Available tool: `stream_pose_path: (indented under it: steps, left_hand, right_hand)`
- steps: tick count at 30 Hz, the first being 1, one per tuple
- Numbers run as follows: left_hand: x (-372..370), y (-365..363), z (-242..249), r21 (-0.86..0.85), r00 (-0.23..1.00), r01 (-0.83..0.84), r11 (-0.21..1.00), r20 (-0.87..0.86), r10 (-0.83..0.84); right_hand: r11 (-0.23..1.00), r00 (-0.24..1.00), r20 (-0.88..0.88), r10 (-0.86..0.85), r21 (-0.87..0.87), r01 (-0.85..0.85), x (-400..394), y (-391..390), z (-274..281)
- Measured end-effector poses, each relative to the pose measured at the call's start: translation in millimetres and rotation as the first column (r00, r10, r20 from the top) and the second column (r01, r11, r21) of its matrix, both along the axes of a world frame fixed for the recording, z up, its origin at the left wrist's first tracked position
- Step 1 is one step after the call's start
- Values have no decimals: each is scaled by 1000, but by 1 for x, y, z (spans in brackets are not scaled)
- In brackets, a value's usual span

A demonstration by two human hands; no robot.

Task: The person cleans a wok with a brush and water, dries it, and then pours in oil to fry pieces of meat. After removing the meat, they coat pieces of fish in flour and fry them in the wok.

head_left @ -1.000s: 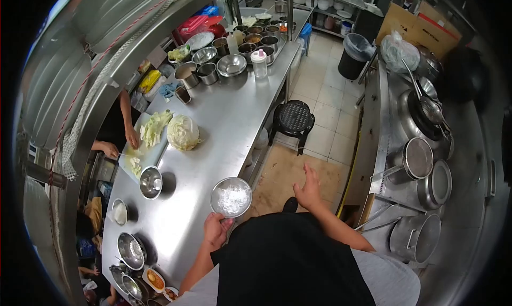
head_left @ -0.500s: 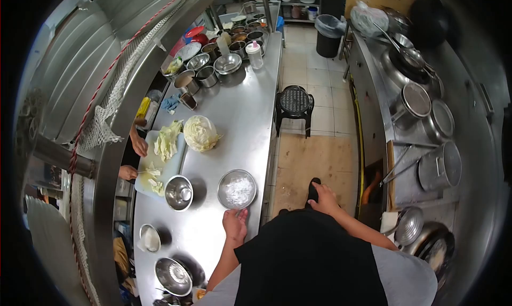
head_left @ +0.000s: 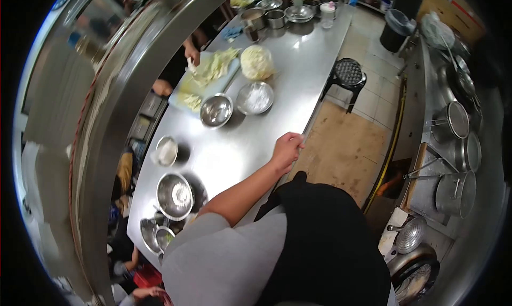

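Note:
My left hand is off the bowls, over the near edge of the steel counter, its fingers curled together with nothing visible in them. Farther up the counter, a metal bowl of white powder stands between a cabbage head and a shiny metal bowl. Cut cabbage leaves lie on a pale cutting board. My right hand is out of view.
A co-worker's hands are at the board's far side. More bowls, one with white contents, stand at the lower left. A black stool is on the aisle floor. Pots and pans line the right counter.
The powder bowl has moved up the counter, closer to the cabbage, and my left hand has let go of it. My right hand has left view. The camera view has turned.

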State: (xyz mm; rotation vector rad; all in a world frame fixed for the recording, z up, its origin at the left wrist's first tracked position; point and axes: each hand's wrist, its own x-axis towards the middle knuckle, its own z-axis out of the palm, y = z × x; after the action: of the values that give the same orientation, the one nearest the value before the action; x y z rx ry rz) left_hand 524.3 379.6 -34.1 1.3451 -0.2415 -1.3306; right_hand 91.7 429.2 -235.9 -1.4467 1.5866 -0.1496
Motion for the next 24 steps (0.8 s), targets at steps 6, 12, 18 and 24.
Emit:
stream_pose_path:
  steps: [6, 12, 18, 24]
  left_hand:
    - [-74, 45, 28, -51, 986, 168, 984, 22, -167]
    - [-108, 127, 21, 144, 703, 350, 926, 612, -361]
    - [-130, 152, 56, 199, 804, 321, 926, 458, -378]
    - [-152, 150, 63, 201, 812, 395, 896, 380, -443]
  right_hand:
    - [996, 990, 113, 80, -57, -74, -139, 129, -128]
    - [997, 957, 281, 65, -66, -48, -224, 333, -244]
    - [962, 971, 119, 208, -206, -181, -223, 418, -284]
    - [974, 997, 1, 75, -214, -73, -199, 376, -194]
